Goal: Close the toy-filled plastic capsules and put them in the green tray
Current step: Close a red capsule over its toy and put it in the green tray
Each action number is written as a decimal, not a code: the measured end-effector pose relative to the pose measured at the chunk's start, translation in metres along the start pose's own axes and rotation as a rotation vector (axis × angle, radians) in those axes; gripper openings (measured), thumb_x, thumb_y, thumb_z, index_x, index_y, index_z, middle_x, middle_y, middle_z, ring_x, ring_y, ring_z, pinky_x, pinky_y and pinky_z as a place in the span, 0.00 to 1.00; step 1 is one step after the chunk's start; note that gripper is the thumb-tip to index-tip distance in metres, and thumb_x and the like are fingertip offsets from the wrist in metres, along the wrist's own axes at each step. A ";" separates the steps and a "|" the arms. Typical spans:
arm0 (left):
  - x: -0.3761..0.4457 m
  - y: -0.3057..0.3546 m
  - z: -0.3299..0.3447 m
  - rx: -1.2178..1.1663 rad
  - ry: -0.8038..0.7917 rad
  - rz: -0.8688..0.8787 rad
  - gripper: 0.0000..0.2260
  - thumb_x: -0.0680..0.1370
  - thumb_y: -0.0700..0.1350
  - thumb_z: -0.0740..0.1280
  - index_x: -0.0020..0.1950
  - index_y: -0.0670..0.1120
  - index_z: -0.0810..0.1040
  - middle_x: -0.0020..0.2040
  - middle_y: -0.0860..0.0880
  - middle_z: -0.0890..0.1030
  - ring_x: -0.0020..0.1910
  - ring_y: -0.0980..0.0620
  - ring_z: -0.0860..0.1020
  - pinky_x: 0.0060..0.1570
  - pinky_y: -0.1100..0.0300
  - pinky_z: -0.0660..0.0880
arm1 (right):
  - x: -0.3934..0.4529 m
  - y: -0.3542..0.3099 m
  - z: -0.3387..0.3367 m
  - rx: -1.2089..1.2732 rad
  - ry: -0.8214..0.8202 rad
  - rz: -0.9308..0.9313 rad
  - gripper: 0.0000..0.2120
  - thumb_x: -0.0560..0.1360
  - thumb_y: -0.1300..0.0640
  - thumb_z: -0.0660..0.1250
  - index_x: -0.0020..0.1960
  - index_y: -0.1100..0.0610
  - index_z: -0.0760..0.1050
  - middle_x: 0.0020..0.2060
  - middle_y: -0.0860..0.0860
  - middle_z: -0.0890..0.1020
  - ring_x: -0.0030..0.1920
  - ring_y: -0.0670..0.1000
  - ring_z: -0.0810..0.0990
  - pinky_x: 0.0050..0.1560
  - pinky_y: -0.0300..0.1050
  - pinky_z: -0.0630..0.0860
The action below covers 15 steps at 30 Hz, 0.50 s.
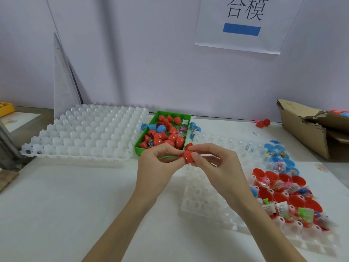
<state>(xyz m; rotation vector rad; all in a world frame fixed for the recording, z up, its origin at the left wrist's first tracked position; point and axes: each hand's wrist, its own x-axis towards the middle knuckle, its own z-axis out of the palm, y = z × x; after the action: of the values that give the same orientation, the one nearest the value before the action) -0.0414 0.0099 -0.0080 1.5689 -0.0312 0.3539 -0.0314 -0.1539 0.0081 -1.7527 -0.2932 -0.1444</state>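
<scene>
A red capsule (pixel 187 155) is held between both hands, just in front of the green tray's near edge; its lid (pixel 189 145) sticks up, hinged open. My left hand (pixel 160 161) pinches it from the left, and a thin green strand runs under its fingers. My right hand (pixel 213 163) grips it from the right. The green tray (pixel 186 115) holds several closed red capsules and a blue one. Open red capsule halves with bagged toys (pixel 283 193) sit in a white holder tray (pixel 207 203) at the right, with open blue ones (pixel 281 157) behind them.
A stack of white bumpy trays (pixel 85 133) lies at the left. A torn cardboard box (pixel 309 127) stands at the far right, with red capsules (pixel 262 123) beside it. A few blue halves (pixel 148 126) lie on both sides of the green tray. A yellow bin (pixel 5 108) is at the far left edge.
</scene>
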 end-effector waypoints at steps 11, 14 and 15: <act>-0.003 -0.004 0.010 0.020 -0.047 -0.050 0.08 0.81 0.41 0.72 0.57 0.49 0.88 0.48 0.55 0.89 0.50 0.57 0.87 0.52 0.67 0.81 | -0.001 0.005 0.002 0.151 0.173 0.090 0.03 0.77 0.54 0.73 0.49 0.49 0.86 0.41 0.44 0.88 0.41 0.47 0.87 0.42 0.33 0.80; -0.002 -0.004 0.008 -0.136 -0.058 -0.158 0.07 0.79 0.39 0.74 0.55 0.45 0.89 0.50 0.49 0.89 0.52 0.52 0.87 0.56 0.62 0.82 | -0.001 0.006 0.004 0.125 0.169 0.086 0.04 0.77 0.54 0.73 0.50 0.49 0.86 0.41 0.44 0.88 0.42 0.47 0.87 0.44 0.35 0.82; -0.001 -0.004 0.006 -0.217 -0.078 -0.220 0.07 0.77 0.39 0.75 0.54 0.44 0.89 0.51 0.47 0.89 0.53 0.50 0.87 0.57 0.60 0.82 | -0.002 0.007 0.004 0.120 0.163 0.084 0.04 0.77 0.55 0.73 0.51 0.50 0.86 0.42 0.44 0.88 0.43 0.47 0.88 0.45 0.37 0.83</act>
<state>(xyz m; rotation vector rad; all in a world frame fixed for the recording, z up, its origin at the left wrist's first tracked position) -0.0398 0.0037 -0.0116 1.3553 0.0414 0.1121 -0.0315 -0.1510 0.0005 -1.6203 -0.1070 -0.2031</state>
